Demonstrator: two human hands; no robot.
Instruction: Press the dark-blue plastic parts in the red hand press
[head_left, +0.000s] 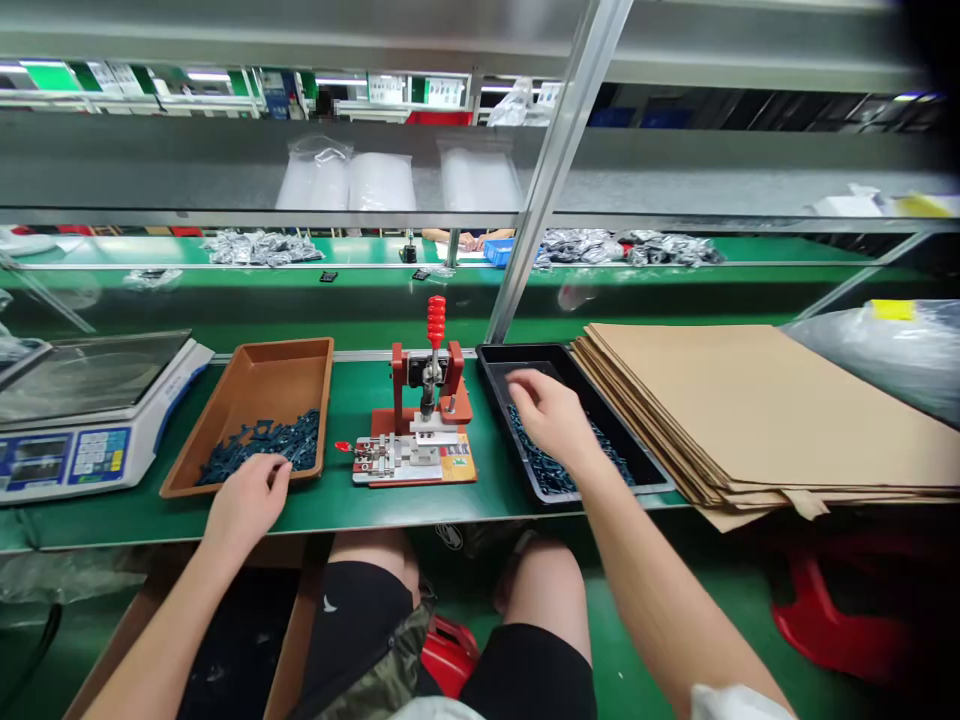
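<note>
My left hand (251, 500) is at the front edge of a brown tray (281, 375), close to a heap of small dark blue parts (262, 445). Its fingers are drawn together, and whatever they may hold is hidden. Over a black tray (491, 358) hangs my right hand (551, 412), fingers curled and thumb pressed in; I cannot make out anything between them. Similar small dark parts (544, 470) lie below it in that tray. Between the trays stands a toggle clamp fixture (427, 400) with its red handle (436, 322) upright.
A weighing scale (97, 410) stands left of the brown tray. Right of the black tray lies a stack of brown cardboard sheets (757, 400). A slanted metal post (555, 170) rises behind the fixture. Bagged white material (382, 182) rests on the shelf. Another person's hands (469, 241) show across the bench.
</note>
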